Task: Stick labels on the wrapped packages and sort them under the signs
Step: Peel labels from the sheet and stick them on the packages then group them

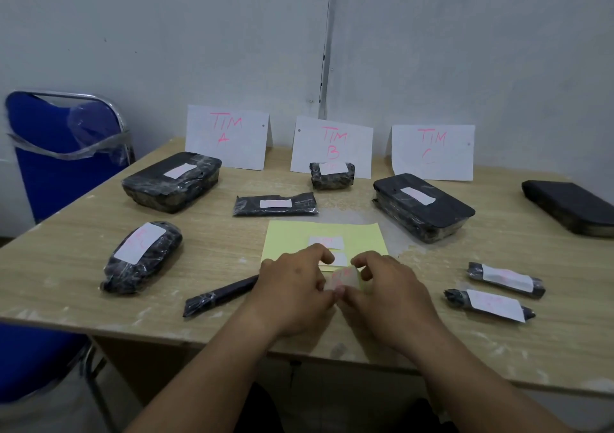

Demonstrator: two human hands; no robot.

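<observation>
My left hand [292, 286] and my right hand [388, 286] meet over the near edge of a yellow label sheet [292, 236], both pinching one white label [344, 279] with pink writing between their fingertips. Two more white labels [325, 242] stay on the sheet. A thin black wrapped package [216, 296] without a label lies just left of my left hand. Three paper signs stand at the back: TIM A [229, 136], TIM B [332, 146], TIM C [432, 151]. Labelled black packages lie under them: a box [172, 181], a small roll [332, 175], a box [422, 206].
More labelled packages lie around: a flat one [275, 204] mid-table, a bag [143, 256] at left, two rolls [505, 279] [491, 304] at right. An unlabelled black box [571, 206] sits far right. A blue chair [66, 146] stands left of the wooden table [66, 286].
</observation>
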